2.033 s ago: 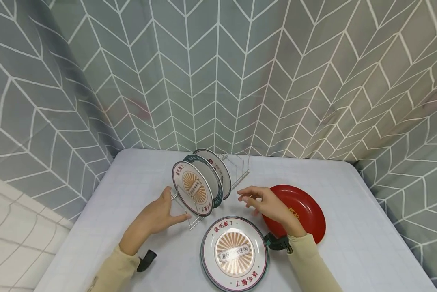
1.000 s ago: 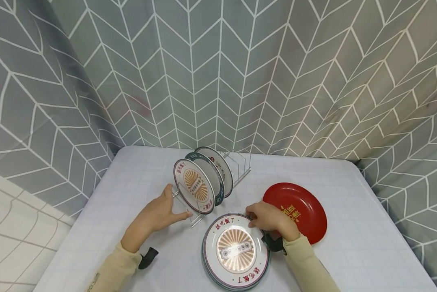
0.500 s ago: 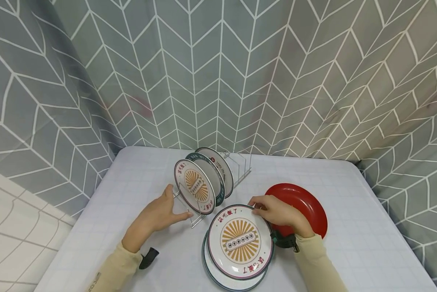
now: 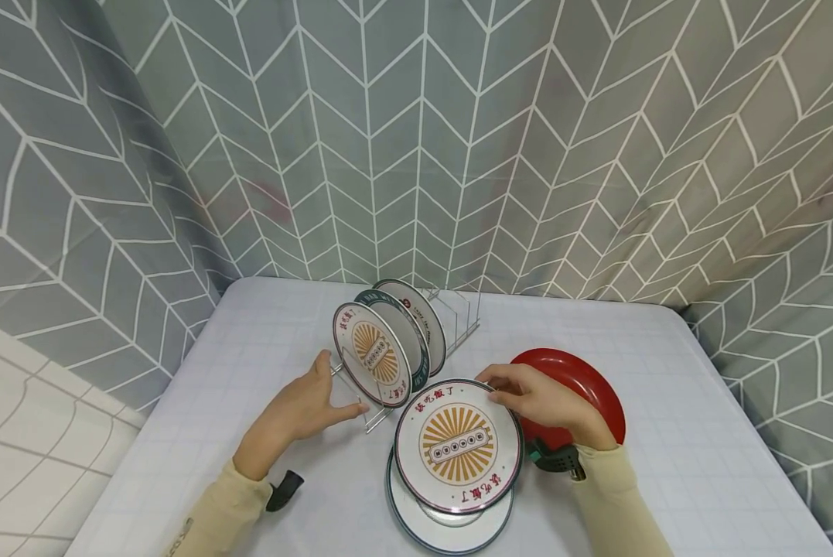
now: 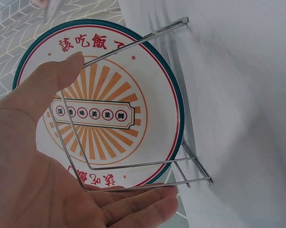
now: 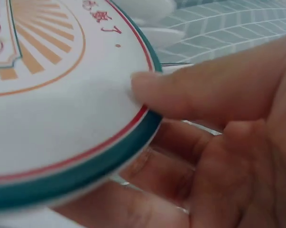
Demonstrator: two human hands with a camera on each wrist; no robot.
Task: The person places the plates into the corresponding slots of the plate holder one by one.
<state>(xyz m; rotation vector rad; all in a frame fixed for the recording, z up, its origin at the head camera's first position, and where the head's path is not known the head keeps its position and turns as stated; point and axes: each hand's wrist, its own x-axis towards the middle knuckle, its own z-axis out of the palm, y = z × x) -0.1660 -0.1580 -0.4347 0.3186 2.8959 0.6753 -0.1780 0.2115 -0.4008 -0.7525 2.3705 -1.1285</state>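
My right hand (image 4: 544,398) pinches the rim of a round white plate (image 4: 458,446) with an orange sunburst, red characters and a dark green edge. Seen from the right wrist, the thumb lies on top and the fingers are under the rim. The plate is raised over another pale plate (image 4: 451,534), which it partly covers. My left hand (image 4: 298,414) holds the near end of a wire dish rack (image 5: 133,166), thumb at one wire and fingers along another. A sunburst plate (image 4: 373,354), a green-rimmed plate (image 4: 416,379) and a further plate (image 4: 435,329) stand tilted in the rack.
To the right lies a red oval plate (image 4: 590,394), partly behind my right hand and wrist. The wire rack's far slots (image 4: 466,317) hold no plates. A white cloth covers the table (image 4: 701,433), with patterned curtains (image 4: 416,155) around it.
My right hand came in from above, took the top plate by its rim, and lifted it away from the stack, uncovering a plate below. The left hand stayed at the rack.
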